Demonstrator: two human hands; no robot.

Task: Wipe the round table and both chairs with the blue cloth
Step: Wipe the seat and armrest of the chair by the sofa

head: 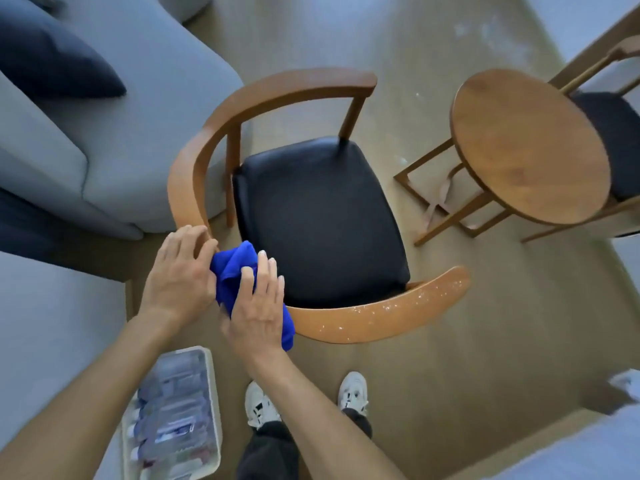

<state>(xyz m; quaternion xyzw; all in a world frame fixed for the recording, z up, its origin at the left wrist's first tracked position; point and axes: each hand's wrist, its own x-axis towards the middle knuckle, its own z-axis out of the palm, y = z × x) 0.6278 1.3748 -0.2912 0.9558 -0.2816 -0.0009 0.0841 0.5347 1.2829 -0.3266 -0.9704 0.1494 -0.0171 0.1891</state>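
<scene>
Both forearms reach up from the lower edge toward a near chair (346, 320), whose curved wooden back rail runs from 9 o'clock round to 4 o'clock of its black seat (318, 220). At the rail's 7 o'clock stretch lies the blue cloth (233, 268), bunched between the two hands. Left hand (180, 278) sits at the cloth's 9 o'clock, fingers curled over the rail and against the cloth's edge. Right hand (258, 306) lies on top of the cloth, fingers straight and spread, pressing it onto the rail. White specks dot the rail toward 4 o'clock of the seat.

Round table (530, 147) stands at 3 o'clock of the chair, well apart from it, its wooden top bare. Second chair (620, 140) shows partly behind the table at 3 o'clock, its dark seat tucked under the tabletop's far side.

Grey sofa (114, 140) fills 10 o'clock, with a dark cushion (52, 60) on it. At 6 o'clock two white shoes (259, 403) stand on the tan floor, and a clear plastic bin (173, 417) of blurred items sits at 7 o'clock.
</scene>
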